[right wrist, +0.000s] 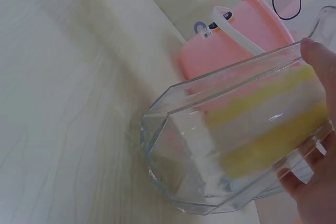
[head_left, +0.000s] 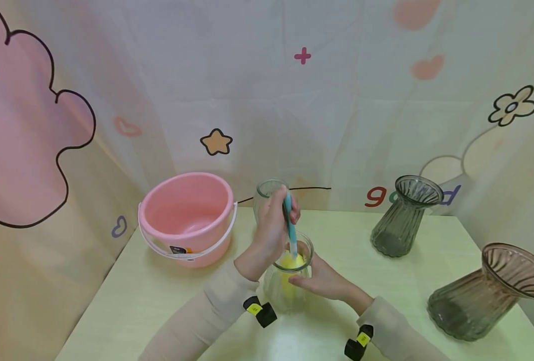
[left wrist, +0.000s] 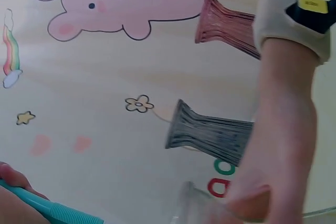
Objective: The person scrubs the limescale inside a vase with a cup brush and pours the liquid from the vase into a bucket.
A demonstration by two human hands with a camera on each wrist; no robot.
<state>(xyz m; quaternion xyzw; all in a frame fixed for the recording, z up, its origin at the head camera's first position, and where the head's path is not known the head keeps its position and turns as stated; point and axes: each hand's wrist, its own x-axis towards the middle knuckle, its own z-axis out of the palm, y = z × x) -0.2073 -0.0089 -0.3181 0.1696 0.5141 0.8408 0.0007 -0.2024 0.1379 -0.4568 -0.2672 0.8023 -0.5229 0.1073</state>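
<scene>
While the left hand (head_left: pixel 273 220) curled its fingers round the teal ribbed handle of a sponge brush (head_left: pixel 289 223), the brush's yellow and white sponge head (right wrist: pixel 268 124) sat inside the clear faceted glass jar (head_left: pixel 289 276). That jar stood near the middle of the pale green table (head_left: pixel 168 301), steadied by the right hand (head_left: pixel 323 281), fingers wrapped against its side. A pink plastic bucket (head_left: pixel 188 215) stood to the left; a grey ribbed glass vase (head_left: pixel 404 215) and a brown one (head_left: pixel 488 293) stood well apart on the right.
</scene>
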